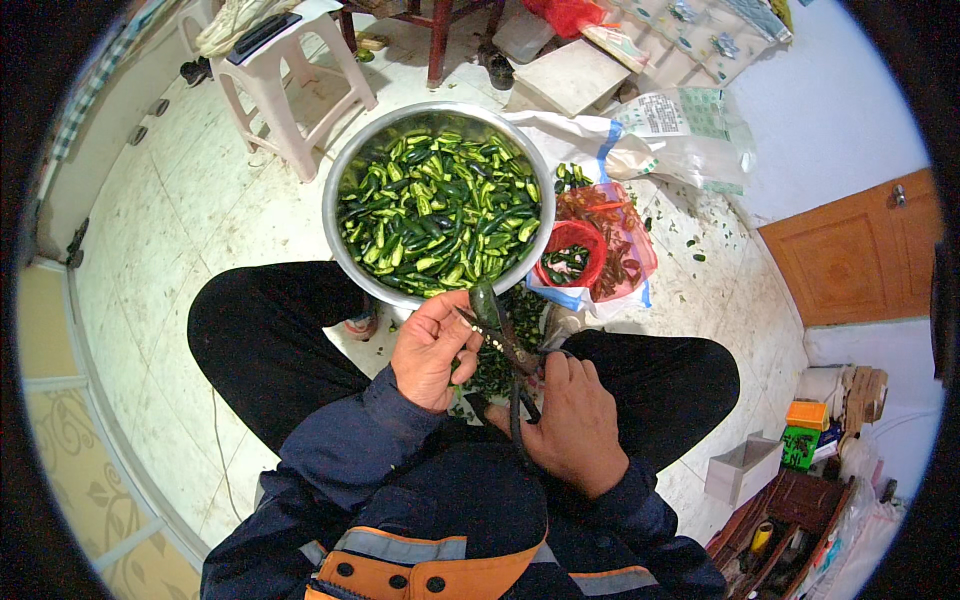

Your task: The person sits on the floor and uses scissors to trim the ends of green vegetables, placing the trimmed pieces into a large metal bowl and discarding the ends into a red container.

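Note:
My left hand (435, 352) holds a dark green pepper (485, 306) between thumb and fingers, just over the near rim of a big metal basin. Scissors (517, 356) with dark handles are gripped in my right hand (577, 420); their blades are parted around the pepper, and pale seeds cling to one blade. The metal basin (335, 255) is heaped with slit green peppers (442, 210). To its right, a red mesh bag (622, 247) lies around a red container (598, 247) with more green peppers in it. Dark green scraps (499, 367) cover the floor between my legs.
A white plastic stool (300, 90) stands beyond the basin on the left. White sacking (551, 135) and a plastic package (682, 135) lie at the upper right, beside a pale box (570, 75). A wooden door (855, 251) and a cluttered rack (787, 517) are on the right.

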Demonstrator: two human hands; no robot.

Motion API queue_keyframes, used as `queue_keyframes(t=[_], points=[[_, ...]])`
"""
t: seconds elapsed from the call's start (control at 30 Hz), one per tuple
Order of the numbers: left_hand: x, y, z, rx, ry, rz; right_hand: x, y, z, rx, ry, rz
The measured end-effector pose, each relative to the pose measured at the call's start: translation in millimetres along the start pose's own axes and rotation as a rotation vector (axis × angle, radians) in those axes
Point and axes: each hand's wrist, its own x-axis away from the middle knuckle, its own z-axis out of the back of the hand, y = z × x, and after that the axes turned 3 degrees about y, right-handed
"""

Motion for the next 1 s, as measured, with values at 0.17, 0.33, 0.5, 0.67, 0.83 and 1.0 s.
queue_keyframes(t=[0.17,0.33,0.5,0.67,0.83,1.0], points=[[-0.6,0.5,6.0,0.020,-0.032,0.040,-3.3,1.5,0.1,-0.011,-0.013,0.036],[1.3,4.2,-3.2,0.090,-0.006,0.082,-5.5,3.6,-7.4,-0.009,-0.015,0.028],[-3.8,4.3,-0.5,0.076,0.006,0.029,-11.1,4.6,-3.0,0.019,-0.085,0.001],[-14.5,11.2,-0.3,0.053,0.090,-0.001,-20.8,-1.2,-12.4,0.026,-0.189,-0.051],[-24.1,9.8,-0.1,-0.012,0.142,-0.075,-39.3,-4.4,-27.9,-0.064,-0.031,0.040],[-35.9,8.3,8.2,-0.063,0.170,-0.082,-55.3,-2.5,-38.8,-0.094,-0.091,0.029]])
